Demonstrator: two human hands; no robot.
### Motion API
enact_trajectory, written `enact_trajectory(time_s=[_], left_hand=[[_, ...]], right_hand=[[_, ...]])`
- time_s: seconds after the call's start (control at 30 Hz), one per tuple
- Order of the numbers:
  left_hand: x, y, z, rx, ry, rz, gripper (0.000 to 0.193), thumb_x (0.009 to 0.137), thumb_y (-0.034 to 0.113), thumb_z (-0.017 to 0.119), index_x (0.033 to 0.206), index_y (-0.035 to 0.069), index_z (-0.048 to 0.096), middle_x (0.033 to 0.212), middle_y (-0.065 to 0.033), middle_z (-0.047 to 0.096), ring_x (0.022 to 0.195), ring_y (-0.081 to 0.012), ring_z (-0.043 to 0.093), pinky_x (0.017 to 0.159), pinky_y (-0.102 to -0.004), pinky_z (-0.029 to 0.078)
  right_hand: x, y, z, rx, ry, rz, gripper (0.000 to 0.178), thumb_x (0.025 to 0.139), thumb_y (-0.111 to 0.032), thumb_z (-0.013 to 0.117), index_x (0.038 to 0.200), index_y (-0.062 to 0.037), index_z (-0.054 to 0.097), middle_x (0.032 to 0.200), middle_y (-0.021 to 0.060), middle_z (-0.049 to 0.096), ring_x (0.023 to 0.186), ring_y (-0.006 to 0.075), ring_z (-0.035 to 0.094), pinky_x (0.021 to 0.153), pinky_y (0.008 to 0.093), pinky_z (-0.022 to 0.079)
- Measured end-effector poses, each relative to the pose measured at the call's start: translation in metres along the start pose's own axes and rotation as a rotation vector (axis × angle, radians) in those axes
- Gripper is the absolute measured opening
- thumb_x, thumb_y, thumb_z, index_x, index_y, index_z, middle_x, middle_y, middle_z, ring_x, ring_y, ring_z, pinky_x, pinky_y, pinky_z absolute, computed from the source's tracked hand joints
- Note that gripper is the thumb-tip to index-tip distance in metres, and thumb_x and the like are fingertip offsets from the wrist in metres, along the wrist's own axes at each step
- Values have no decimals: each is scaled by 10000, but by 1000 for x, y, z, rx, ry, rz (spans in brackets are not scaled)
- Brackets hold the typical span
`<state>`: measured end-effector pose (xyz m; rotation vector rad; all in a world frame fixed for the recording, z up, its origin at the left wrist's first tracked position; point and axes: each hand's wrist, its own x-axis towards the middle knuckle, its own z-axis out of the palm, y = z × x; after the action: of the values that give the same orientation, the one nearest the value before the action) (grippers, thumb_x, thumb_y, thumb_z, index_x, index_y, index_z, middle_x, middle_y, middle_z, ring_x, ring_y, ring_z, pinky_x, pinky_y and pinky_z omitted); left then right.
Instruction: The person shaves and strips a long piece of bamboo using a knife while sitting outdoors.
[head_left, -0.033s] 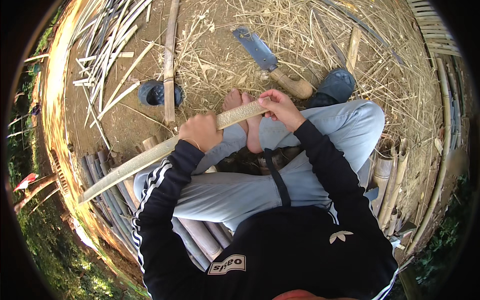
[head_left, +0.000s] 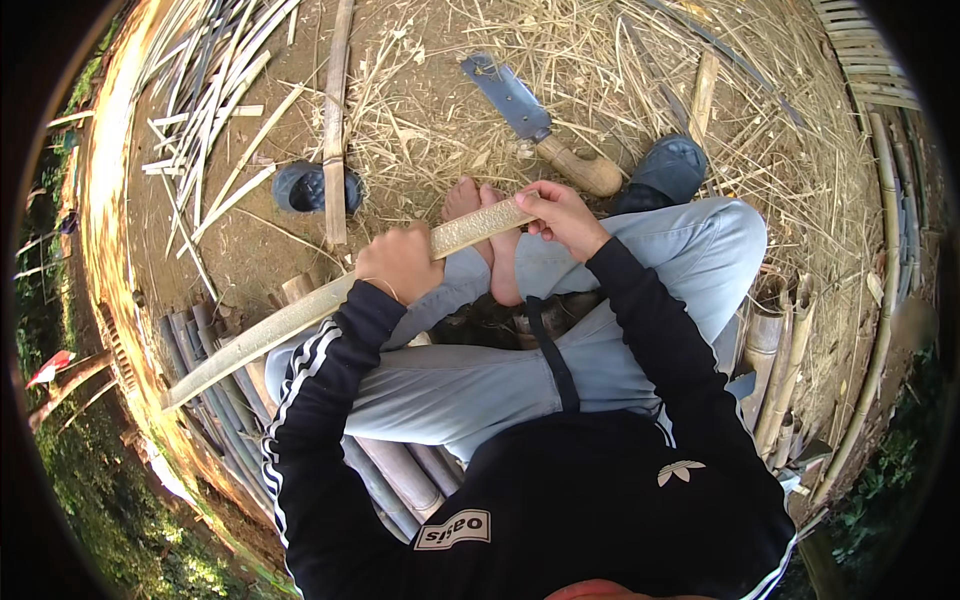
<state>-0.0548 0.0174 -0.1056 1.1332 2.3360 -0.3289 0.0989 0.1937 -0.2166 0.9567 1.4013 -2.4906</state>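
Note:
A long split bamboo strip point(head_left: 275, 327) lies slantwise across my lap, its far left end low and its right end raised over my bare feet point(head_left: 480, 215). My left hand point(head_left: 400, 264) is wrapped round it from above, a little right of its middle. Between thumb and fingers, my right hand point(head_left: 566, 218) pinches the strip's right end. The strip's pale, rough face is turned up. Beyond my right hand, on the ground, lies a broad-bladed machete point(head_left: 508, 98) with a thick wooden handle point(head_left: 580, 167), touched by neither hand.
Dark shoes, a left one point(head_left: 305, 187) and a right one point(head_left: 668, 170), flank my feet. A bamboo slat point(head_left: 338, 110) lies partly over the left shoe. Thin bamboo strips point(head_left: 215, 110) are heaped at far left. Beneath me are bamboo poles point(head_left: 400, 480); straw point(head_left: 430, 80) litters the dirt.

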Motion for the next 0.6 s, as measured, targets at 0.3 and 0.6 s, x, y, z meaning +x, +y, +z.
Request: enact_trajectory(time_s=[0.3, 0.6], left_hand=[[9, -12, -8, -36, 200, 114, 291, 743, 278, 680, 848, 24, 583, 736, -245, 654, 696, -391, 676, 618, -462, 553], [14, -5, -2, -59, 116, 107, 387, 774, 390, 683, 938, 55, 580, 765, -240, 659, 742, -441, 651, 655, -532, 523]], right_hand=[[-1, -13, -9, 279, -115, 16, 142, 947, -222, 596, 1017, -103, 562, 823, -18, 569, 599, 46, 496, 507, 188, 381], [7, -3, -11, 235, -43, -73, 181, 895, -246, 649, 987, -94, 613, 797, -15, 595, 642, 52, 532, 520, 188, 419]])
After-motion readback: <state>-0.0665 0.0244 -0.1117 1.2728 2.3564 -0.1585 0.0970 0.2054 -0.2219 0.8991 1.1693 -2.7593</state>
